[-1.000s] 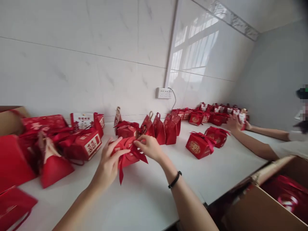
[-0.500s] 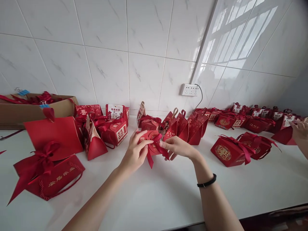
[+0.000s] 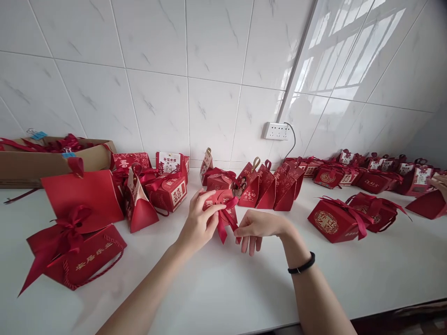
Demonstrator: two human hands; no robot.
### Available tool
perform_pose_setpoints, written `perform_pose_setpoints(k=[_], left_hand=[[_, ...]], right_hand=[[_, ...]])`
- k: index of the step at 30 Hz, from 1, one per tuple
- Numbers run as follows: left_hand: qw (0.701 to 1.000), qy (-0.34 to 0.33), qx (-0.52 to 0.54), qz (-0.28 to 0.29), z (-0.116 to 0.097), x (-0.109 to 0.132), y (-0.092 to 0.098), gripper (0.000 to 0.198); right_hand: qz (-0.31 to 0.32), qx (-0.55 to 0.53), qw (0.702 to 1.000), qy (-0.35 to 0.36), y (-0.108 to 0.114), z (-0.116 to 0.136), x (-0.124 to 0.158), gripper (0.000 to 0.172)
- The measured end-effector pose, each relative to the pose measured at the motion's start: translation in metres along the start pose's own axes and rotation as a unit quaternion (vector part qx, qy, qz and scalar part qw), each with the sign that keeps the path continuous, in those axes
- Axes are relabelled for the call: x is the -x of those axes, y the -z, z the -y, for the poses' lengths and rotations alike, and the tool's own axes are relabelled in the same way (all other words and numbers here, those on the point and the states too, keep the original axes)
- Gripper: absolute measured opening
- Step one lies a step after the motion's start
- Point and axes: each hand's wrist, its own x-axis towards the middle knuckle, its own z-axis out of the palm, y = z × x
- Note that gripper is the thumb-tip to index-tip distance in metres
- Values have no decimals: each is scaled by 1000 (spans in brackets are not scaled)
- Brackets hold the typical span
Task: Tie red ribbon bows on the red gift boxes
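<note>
My left hand (image 3: 199, 221) grips a small red gift box (image 3: 220, 197) with gold print, fingers and thumb pressed on its near face. A dark red satin ribbon (image 3: 227, 215) is tied at the box, and its tails hang down the front. Just right of the box, my right hand (image 3: 261, 225) pinches the end of one ribbon tail between thumb and forefinger, the other fingers curling downward. A black band circles my right wrist. The back of the box is hidden.
Red gift boxes (image 3: 171, 193) stand along the tiled wall. At left are a large red box (image 3: 92, 260) and a cardboard carton (image 3: 91, 160) of ribbons. Two ribboned boxes (image 3: 331, 221) sit at right; another person's hand (image 3: 440, 184) touches a box there. A power strip (image 3: 275, 131) is wall-mounted.
My right hand has moved down and a little away from the bow, drawing the ribbon tail with it. My left hand keeps its hold on the box. The other person's hand has shifted slightly.
</note>
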Motion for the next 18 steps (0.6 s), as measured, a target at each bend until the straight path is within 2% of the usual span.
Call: perform_pose_setpoints(k=[2,3,4,6,8,9,11,12,15,18], left_hand=[[1000,0,2,-1,0,0,0,29],[1000,1,3,-1,0,0,0,30],[1000,4,4,-1,0,1,0,30],[1000,7,6,-1,-1,1,0,29],[1000,7,9,-1,-1,2,-1,29],[1000,7,9,-1,-1,2,-1,29],[1000,8,11,-1,-1,2,-1,29],[1000,9,11,0,-1,2,-1,29],[1000,11,11,1,-1,1,-1,29],[1000,12,11,2,-2,2,-1,28]], right_hand=[[12,18,1000,-22,5,-6,3,22],[-10,27,999,-33,8,-10,4,20],[-56,32,997,-42,11,-14,5,21],[-191,29,981,-36,17,-21,3,30],[-305,8,952,18,19,-23,-2,40],[-329,0,943,55,18,-21,-6,38],[-328,-4,939,107,14,-16,-11,20],[-314,-3,942,119,12,-13,-12,19],[-261,-7,955,138,6,-3,-8,40],[-211,-29,965,152,3,2,0,41]])
